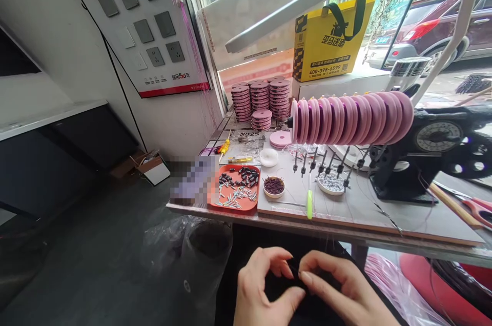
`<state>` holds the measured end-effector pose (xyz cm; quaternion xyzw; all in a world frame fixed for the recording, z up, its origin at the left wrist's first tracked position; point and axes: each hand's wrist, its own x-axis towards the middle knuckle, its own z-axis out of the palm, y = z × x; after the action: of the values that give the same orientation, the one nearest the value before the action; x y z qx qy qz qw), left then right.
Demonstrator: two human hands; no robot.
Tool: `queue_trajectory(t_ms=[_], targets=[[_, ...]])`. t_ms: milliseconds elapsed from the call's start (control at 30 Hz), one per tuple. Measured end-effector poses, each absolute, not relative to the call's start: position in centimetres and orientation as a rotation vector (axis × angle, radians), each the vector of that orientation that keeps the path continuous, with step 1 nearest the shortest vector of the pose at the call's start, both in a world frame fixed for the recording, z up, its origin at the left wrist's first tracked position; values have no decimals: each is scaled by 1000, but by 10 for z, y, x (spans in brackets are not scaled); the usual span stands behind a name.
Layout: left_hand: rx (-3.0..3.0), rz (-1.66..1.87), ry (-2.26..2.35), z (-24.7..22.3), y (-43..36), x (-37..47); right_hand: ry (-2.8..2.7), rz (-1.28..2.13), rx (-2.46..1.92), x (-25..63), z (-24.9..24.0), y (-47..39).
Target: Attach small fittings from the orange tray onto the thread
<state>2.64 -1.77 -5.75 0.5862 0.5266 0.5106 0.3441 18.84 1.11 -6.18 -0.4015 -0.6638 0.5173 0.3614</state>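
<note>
Thin strand between left hand and right hand barely shows.

Square orange tray at centre is glossy plastic. Round pink spools, right of centre, look matt plastic.

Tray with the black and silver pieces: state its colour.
Orange-red; the tray shows best in the head view, the only one here.

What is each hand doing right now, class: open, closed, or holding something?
Left hand: open, loosely curled; any fine item in it cannot be told.
Right hand: closed in a pinch; what it holds, if anything, cannot be told.
</note>
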Motion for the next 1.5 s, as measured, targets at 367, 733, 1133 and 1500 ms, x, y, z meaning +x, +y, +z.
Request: queue_trajectory(t_ms=[367, 733, 1133, 1500], targets=[[1041, 1395, 944, -66, -6, 34, -1803, 1099, -865, 182, -67, 9], [1000, 1488, 1332, -51, -4, 55, -2430, -79, -1188, 209, -14, 81], [844, 1452, 1289, -56, -1, 53, -2783, -167, -1272, 218, -9, 107], [852, 1453, 1281, -57, 0, 58, -2833, -269, -878, 214, -9, 112]])
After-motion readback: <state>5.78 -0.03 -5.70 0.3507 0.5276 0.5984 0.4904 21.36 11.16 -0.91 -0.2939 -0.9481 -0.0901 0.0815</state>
